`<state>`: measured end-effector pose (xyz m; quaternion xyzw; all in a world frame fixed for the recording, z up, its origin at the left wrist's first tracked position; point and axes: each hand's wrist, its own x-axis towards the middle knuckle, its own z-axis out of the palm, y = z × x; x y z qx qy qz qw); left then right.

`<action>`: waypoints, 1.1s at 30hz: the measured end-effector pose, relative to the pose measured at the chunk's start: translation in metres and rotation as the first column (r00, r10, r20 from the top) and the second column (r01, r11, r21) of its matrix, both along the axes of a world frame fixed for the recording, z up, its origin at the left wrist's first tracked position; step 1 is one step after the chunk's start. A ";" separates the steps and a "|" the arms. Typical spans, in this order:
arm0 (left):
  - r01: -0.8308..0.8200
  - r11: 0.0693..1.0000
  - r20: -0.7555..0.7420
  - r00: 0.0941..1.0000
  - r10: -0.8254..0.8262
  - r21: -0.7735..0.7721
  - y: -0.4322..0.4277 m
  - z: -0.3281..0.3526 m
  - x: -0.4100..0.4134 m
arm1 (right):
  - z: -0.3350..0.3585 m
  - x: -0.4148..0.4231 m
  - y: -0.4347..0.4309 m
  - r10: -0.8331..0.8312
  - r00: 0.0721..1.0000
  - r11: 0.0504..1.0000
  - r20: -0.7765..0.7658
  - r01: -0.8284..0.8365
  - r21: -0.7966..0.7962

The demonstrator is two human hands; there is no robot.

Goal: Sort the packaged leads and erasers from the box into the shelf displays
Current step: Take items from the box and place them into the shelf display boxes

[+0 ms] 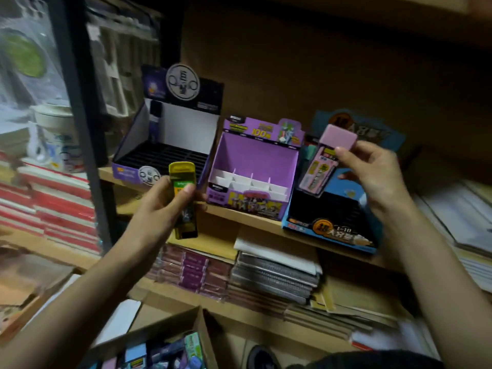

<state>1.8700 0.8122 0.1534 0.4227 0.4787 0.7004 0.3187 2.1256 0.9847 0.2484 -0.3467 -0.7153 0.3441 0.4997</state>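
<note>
Dim, warm light; motion blur at left edge, wide-angle bend, upper shelf in shadow.

A single wide-angle camera, worn on the person's head, gives the only view. It faces forward and tilts down at a wooden shelf (247, 219), near enough that the display boxes (253, 161) fill the middle. Both arms reach in from the lower corners. The left hand (159, 206), holding a yellow pack (182, 173), sits left of centre. The right hand (372, 177), holding a pink pack (318, 171), sits right of centre. A cardboard box (203, 331) lies at the bottom edge, nearest the camera.
</note>
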 end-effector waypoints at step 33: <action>0.022 0.997 -0.504 0.863 0.016 0.071 0.103 0.093 0.011 | -0.042 -0.034 -0.015 -0.083 0.936 0.996 0.343 0.085 0.008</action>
